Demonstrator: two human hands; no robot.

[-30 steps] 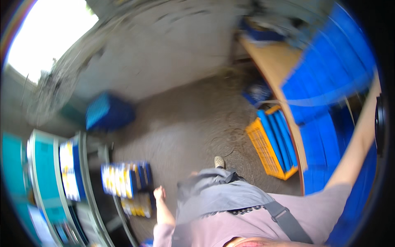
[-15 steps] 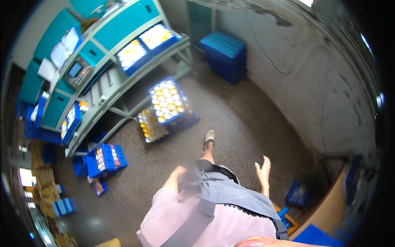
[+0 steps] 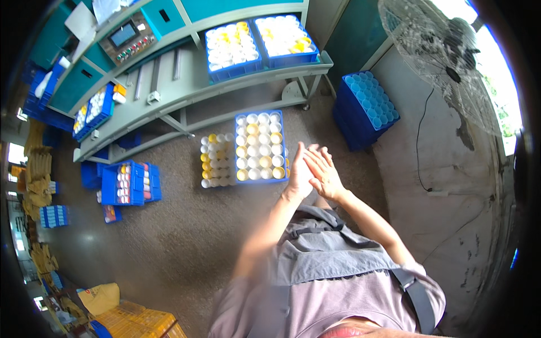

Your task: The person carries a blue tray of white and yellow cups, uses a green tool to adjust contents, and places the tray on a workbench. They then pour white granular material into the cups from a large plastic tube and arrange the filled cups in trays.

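Note:
My left hand [image 3: 300,176] and my right hand [image 3: 327,176] are raised in front of me with the palms brought together. Fingers on both are stretched out, and I see nothing held in them. Just beyond and to the left of my hands stands a blue crate [image 3: 237,181] filled with white and yellow round cups. Beside that crate, several stacks of white and yellow cups [image 3: 216,160] rest on the floor. Neither hand touches the crate or the cups.
A grey-framed bench [image 3: 197,97] with a control panel [image 3: 125,39] runs along the far left, bearing two crates of cups [image 3: 234,72]. Stacked blue crates [image 3: 350,119] stand by the wall under a large fan [image 3: 451,73]. More crates [image 3: 129,186] sit at left, yellow crates [image 3: 141,321] near.
My two hands, apart before, have come together in front of me. I have turned and moved, so the bench and the cup crate appear nearer and further right.

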